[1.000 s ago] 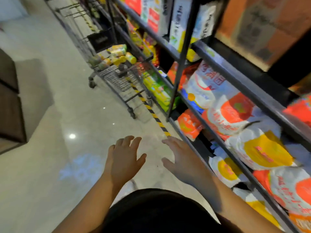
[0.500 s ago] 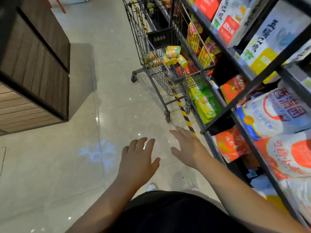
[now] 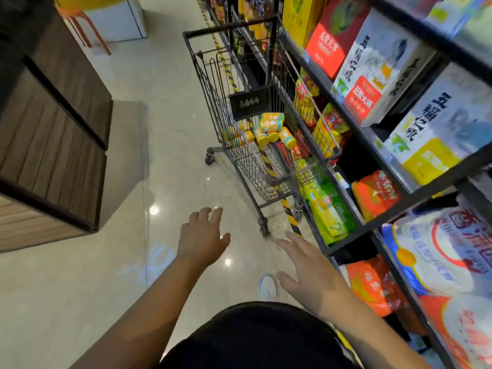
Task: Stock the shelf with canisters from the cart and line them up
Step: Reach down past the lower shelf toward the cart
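Head view: the black wire shopping cart (image 3: 213, 110) stands at 12 o'clock on the glossy pale tiled floor (image 3: 119, 288). Its right side is just beside the black metal shelf unit (image 3: 359, 131), which runs along the 1 to 5 o'clock side. The yellow cylindrical canisters with pale blue labels (image 3: 271, 123) lie in a loose heap on their sides in the bottom of the cart's basket. They sit toward its far end, below a black sign plate (image 3: 249, 102).

The left hand (image 3: 202, 238) is held palm down at 6 o'clock over the floor. Its grip is wide, with the fingers spread and holding nothing. The right hand (image 3: 311, 275) is just to its right at 5 o'clock, also with a wide, spread grip and nothing in it. Both hands are short of the cart and touch nothing.

On the shelf unit, tall white and red cartons (image 3: 372, 70) stand at 2 o'clock. Orange packets (image 3: 375, 193) and green-and-yellow packets (image 3: 327, 209) lie lower at 3 o'clock. Large white sacks with blue and red print (image 3: 439, 262) fill the 4 o'clock side.

A strip of yellow-and-black striped tape (image 3: 291, 219) runs along the floor at the shelf's foot. A brown slatted wooden cabinet (image 3: 53, 129) stands at 9 o'clock, with an orange stool (image 3: 80, 25) at 11 o'clock. A white shoe (image 3: 267, 286) shows between the forearms.
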